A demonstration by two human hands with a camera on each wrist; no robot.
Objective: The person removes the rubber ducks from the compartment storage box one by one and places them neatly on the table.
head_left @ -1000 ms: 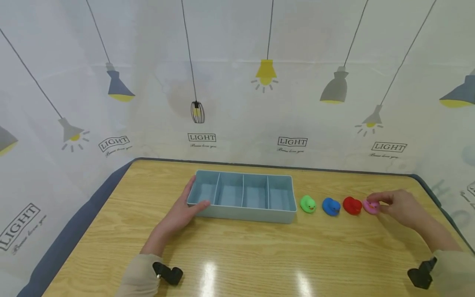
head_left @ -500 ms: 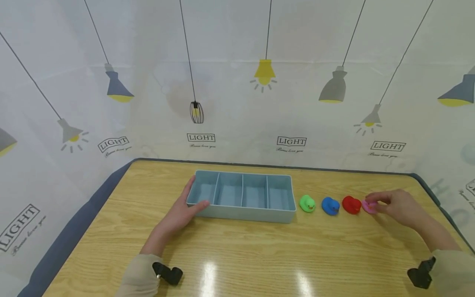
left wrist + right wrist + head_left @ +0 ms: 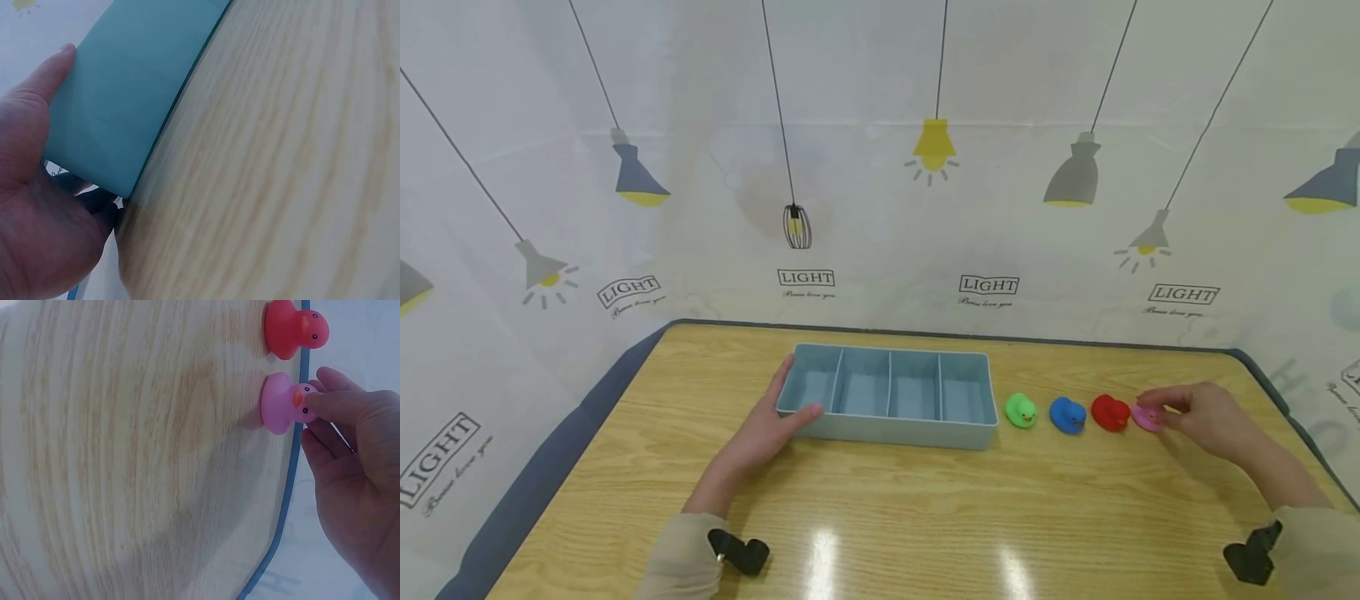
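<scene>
A pale blue-grey divided box (image 3: pixel 895 431) stands on the table with its compartments in a row, all bare. My left hand (image 3: pixel 760 435) grips its left end, thumb against the front wall and fingers along the end; part of this grip is hidden in the left wrist view. To the right of the box, a green duck (image 3: pixel 1021 411), a blue duck (image 3: pixel 1067 415), a red duck (image 3: pixel 1110 412) and a pink rubber duck (image 3: pixel 277 404) form a row. At the right end, my right hand (image 3: pixel 1210 421) pinches the pink duck's head between thumb and fingers. That duck's base sits on the tabletop.
The wooden table (image 3: pixel 880 517) has a dark blue edge along its back and sides. A white curtain (image 3: pixel 865 167) printed with lamps rises behind it. Black wrist mounts (image 3: pixel 739 552) sit on both forearms.
Almost nothing differs. The whole head view has shifted very slightly; both hands keep their holds and the ducks stay in their row.
</scene>
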